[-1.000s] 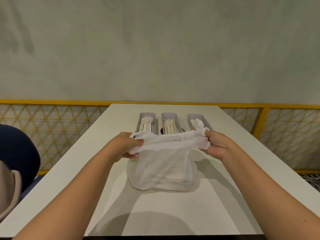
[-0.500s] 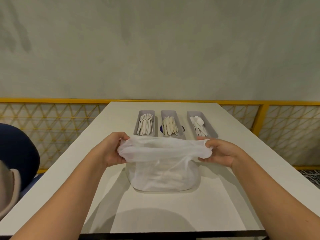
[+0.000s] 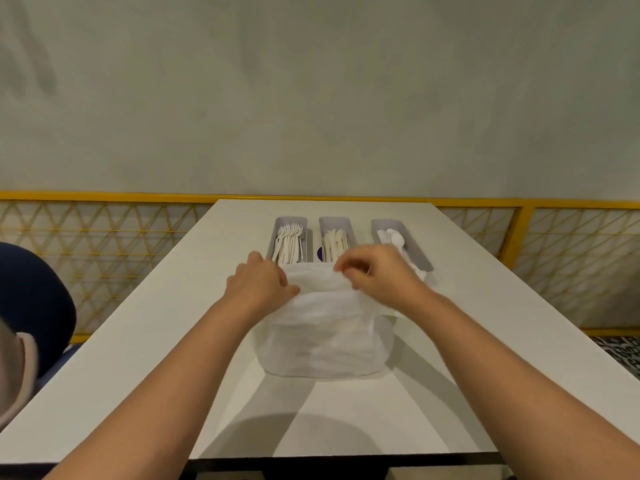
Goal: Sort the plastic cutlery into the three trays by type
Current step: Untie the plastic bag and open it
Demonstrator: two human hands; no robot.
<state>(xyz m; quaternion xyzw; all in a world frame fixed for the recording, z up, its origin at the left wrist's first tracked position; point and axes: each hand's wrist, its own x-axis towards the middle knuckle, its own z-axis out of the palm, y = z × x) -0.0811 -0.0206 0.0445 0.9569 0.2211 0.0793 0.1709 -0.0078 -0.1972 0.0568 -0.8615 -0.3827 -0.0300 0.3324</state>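
White bag point(image 3: 325, 337): left hand point(image 3: 258, 285), right hand point(image 3: 379, 273) gripping

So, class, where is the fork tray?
In the head view, the fork tray is leftmost of three, just beyond the left hand gripping the white bag.

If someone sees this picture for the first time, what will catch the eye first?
A white plastic bag stands in the middle of the white table, and the left hand and right hand grip its top edge. Behind it lie three grey trays side by side, holding forks, knives and spoons.
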